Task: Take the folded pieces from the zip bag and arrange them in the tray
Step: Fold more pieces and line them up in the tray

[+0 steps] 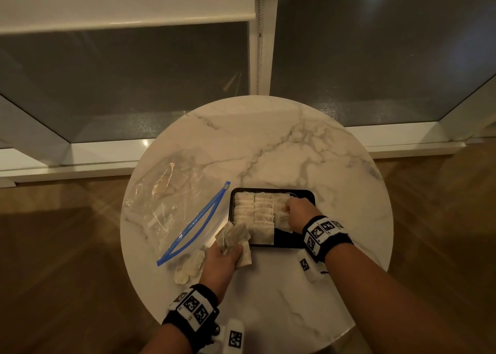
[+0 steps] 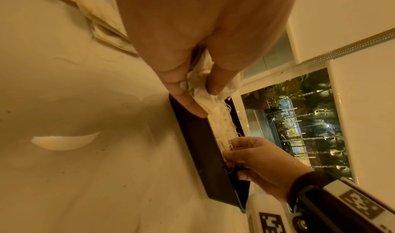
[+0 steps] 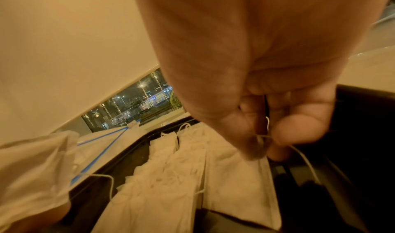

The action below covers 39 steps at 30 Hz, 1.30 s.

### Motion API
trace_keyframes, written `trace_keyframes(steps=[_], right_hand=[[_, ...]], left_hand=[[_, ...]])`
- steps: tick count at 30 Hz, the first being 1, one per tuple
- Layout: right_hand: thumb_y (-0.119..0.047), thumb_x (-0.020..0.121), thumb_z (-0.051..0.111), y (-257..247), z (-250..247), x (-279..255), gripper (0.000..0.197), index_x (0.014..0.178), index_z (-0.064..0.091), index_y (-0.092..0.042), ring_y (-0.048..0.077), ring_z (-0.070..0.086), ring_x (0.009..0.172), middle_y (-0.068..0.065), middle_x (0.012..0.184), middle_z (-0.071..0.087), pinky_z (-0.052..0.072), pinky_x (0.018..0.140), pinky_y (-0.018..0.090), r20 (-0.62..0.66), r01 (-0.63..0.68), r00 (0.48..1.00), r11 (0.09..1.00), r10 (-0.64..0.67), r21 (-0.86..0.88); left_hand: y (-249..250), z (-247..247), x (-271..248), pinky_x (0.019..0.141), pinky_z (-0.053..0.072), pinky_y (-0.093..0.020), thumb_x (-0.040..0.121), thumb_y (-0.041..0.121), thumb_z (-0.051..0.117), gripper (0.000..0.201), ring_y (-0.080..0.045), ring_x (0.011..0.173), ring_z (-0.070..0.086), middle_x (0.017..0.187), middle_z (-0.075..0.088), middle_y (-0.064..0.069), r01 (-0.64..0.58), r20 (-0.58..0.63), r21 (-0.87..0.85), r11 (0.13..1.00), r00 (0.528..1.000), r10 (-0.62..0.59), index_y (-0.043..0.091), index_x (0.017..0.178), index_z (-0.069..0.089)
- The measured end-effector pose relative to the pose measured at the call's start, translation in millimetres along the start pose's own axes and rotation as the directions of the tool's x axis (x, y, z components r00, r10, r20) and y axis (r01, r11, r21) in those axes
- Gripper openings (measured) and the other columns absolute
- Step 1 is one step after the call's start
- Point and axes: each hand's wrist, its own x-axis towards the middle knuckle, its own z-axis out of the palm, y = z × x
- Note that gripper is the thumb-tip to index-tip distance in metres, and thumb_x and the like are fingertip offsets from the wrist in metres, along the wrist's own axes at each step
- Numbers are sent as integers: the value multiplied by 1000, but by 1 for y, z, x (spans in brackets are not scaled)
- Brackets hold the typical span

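Observation:
A black tray [image 1: 306,194] sits mid-table with rows of white folded pieces [image 1: 255,214] overlapping inside it. My right hand [image 1: 298,214] is over the tray's right side and pinches a folded piece [image 3: 239,177] by its top edge and string. My left hand [image 1: 225,255] hovers just left of the tray's near corner and grips a crumpled bunch of folded pieces [image 1: 233,235]. The clear zip bag [image 1: 171,200] with a blue zipper [image 1: 198,221] lies open at the left, a few pieces still inside.
Loose folded pieces [image 1: 189,267] lie on the round marble table [image 1: 295,144] beside my left wrist. The table edge curves close on both sides; a window sill and wooden floor lie beyond.

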Motion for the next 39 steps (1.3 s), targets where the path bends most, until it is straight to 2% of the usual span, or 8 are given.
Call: trace_keyframes(steps=[6,9,15,20,27,32,36,39], right_hand=[[1,90,45,0,3,6,31,112,65,-9,26,63,99,11,111,65,53,86,31,-73,-17,997,996,24,87],[1,90,43,0,5,7,30,107,65,-9,26,63,95,12,106,66,51,81,29,-106,-5,994,992,18,122],[0,89,44,1,8,9,27,103,66,-9,27,64,93,9,100,64,49,77,27,-139,1,990,986,22,165],[3,87,48,4,10,9,20,92,62,-11,20,57,81,3,88,58,43,69,24,-198,18,980,976,25,216],[5,82,51,11,14,7,22,91,59,-13,19,53,81,2,85,55,38,68,24,-260,45,965,966,23,253],[2,83,54,13,12,3,19,89,60,-15,18,56,80,1,85,58,44,68,25,-287,42,957,952,48,302],[1,83,55,14,12,-2,17,81,58,-16,16,57,73,-2,76,58,43,62,21,-270,23,960,940,74,341],[-5,84,57,13,13,-1,13,78,64,-13,18,60,76,1,78,63,43,64,22,-197,-31,976,955,92,294]], left_hand=[[-4,-3,3,105,49,-54,72,49,70,63,-25,116,66,120,72,-1,-13,11,32,999,1000,13,28,131,62],[-5,-3,4,106,49,-55,72,51,70,63,-26,116,66,120,72,-2,-23,17,33,999,1000,23,27,130,63],[-6,-2,5,104,50,-54,82,36,68,48,-25,113,67,117,73,-2,-6,-6,19,1000,1000,6,25,129,63],[-7,-2,5,104,50,-54,97,18,63,31,-25,111,68,115,74,-3,15,-27,22,1000,1000,-14,23,128,63],[-4,0,3,103,51,-52,98,15,62,30,-22,109,69,113,75,-1,11,-41,29,1000,999,-10,21,127,64],[-2,1,2,104,51,-52,98,15,61,31,-22,110,69,114,75,-1,12,-40,21,1000,999,-11,21,128,64],[-1,2,1,104,51,-52,96,16,64,32,-23,110,69,115,74,-2,22,-50,-8,1000,998,-22,21,128,63],[2,3,1,102,52,-52,97,14,63,29,-24,108,70,112,75,-3,20,-51,-12,1000,998,-20,21,125,65]])
